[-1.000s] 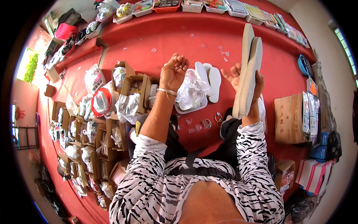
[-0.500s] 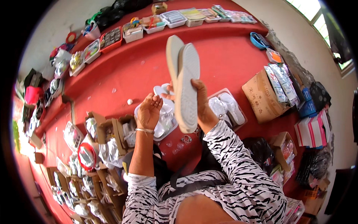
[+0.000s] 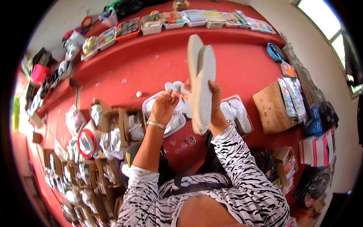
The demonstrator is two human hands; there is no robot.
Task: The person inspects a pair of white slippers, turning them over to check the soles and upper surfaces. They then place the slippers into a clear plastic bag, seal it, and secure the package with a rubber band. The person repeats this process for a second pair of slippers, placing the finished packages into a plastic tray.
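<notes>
My right hand point(image 3: 215, 108) grips a pair of pale shoe soles point(image 3: 205, 89), held upright and stacked together with one offset behind the other. The thumb presses on the near face, and fingertips show past the left edge. My left hand point(image 3: 164, 108) is raised to the left of the soles, apart from them. Its fingers are curled together, and whatever may be inside cannot be made out. Below and behind the hands, a white tray point(image 3: 174, 131) holds white soles and clear plastic. Beside my right wrist, another tray point(image 3: 248, 130) contains white soles point(image 3: 242, 115).
Cardboard boxes point(image 3: 115, 123) of wrapped items crowd the left side. A large carton point(image 3: 270, 109) with silvery packets stands at right. Along the far red ledge point(image 3: 170, 34) sit several filled trays. A small white ball point(image 3: 139, 94) and plastic scraps lie on the red floor.
The view has shifted, so the surroundings sit further right in the picture. My right hand still grips the soles, now turned more edge-on. My left hand stays raised beside them, its fingers curled.
</notes>
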